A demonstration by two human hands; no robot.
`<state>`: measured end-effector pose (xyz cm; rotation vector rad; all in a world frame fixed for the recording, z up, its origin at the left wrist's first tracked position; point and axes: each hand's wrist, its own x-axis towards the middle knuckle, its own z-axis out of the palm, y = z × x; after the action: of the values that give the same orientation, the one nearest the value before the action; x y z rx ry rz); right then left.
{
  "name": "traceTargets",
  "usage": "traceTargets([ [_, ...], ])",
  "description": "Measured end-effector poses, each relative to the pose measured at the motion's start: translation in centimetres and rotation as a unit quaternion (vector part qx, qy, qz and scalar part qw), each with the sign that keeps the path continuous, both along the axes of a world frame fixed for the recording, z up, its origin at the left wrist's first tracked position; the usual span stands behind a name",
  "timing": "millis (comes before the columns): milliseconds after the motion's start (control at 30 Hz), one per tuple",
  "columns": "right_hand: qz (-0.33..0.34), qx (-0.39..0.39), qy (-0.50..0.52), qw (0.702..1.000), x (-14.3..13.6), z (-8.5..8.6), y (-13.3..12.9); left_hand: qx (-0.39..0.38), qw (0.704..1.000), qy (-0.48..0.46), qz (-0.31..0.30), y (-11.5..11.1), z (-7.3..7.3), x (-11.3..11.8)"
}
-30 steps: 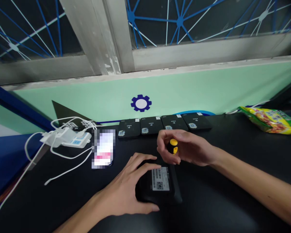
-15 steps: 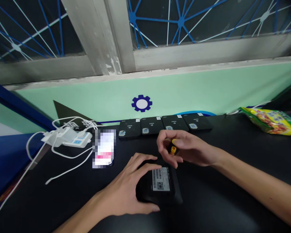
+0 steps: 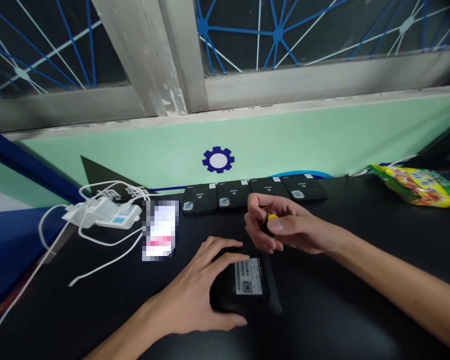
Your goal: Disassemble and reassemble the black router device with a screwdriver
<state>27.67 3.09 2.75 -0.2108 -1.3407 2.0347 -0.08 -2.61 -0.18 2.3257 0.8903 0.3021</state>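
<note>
My left hand (image 3: 200, 287) spans a flat black electronic device (image 3: 268, 290) lying on the black table. Its thumb is at the near side and its fingers reach over the far side, gripping it. A white label with a QR code and barcodes faces up on the device. Above the device's far right corner, my right hand (image 3: 281, 225) is closed around a short black-and-yellow screwdriver (image 3: 272, 218). Only its yellow end and part of the dark handle show; the fingers hide the tip, so I cannot tell whether it touches the device.
Several flat black boxes (image 3: 234, 192) stand in a row along the wall. A phone (image 3: 160, 230) with a blurred screen lies left of my hands, beside a white power strip (image 3: 120, 216) and tangled white cables (image 3: 97, 274). A yellow-green snack bag (image 3: 422, 187) lies at far right.
My right hand has rolled slightly around the screwdriver and risen a little; less of the handle shows now. My left hand and the device stay put.
</note>
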Motion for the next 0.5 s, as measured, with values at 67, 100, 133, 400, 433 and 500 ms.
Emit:
traceTargets([
  [67, 0.001, -0.005, -0.011, 1.000, 0.12, 0.12, 0.11, -0.003, 1.000, 0.008, 0.002, 0.01, -0.11, -0.02],
  [100, 0.003, -0.003, -0.021, 1.000, 0.19, 0.18, 0.18, -0.005, 1.000, 0.009, 0.004, 0.02, -0.15, -0.04],
  [133, 0.004, 0.003, -0.029, 1.000, 0.27, 0.24, 0.25, -0.006, 1.000, 0.010, 0.006, 0.03, -0.17, -0.04],
  [400, 0.001, 0.010, -0.006, 1.000, 0.19, 0.05, 0.21, 0.006, 1.000, -0.019, 0.005, -0.05, -0.08, 0.01],
  [433, 0.001, 0.011, -0.004, 1.000, 0.13, 0.05, 0.15, 0.006, 1.000, -0.019, 0.005, -0.05, -0.06, 0.03],
  [500, 0.001, 0.010, 0.000, 1.000, 0.04, 0.08, 0.03, 0.002, 1.000, -0.016, 0.007, -0.04, 0.00, 0.07],
])
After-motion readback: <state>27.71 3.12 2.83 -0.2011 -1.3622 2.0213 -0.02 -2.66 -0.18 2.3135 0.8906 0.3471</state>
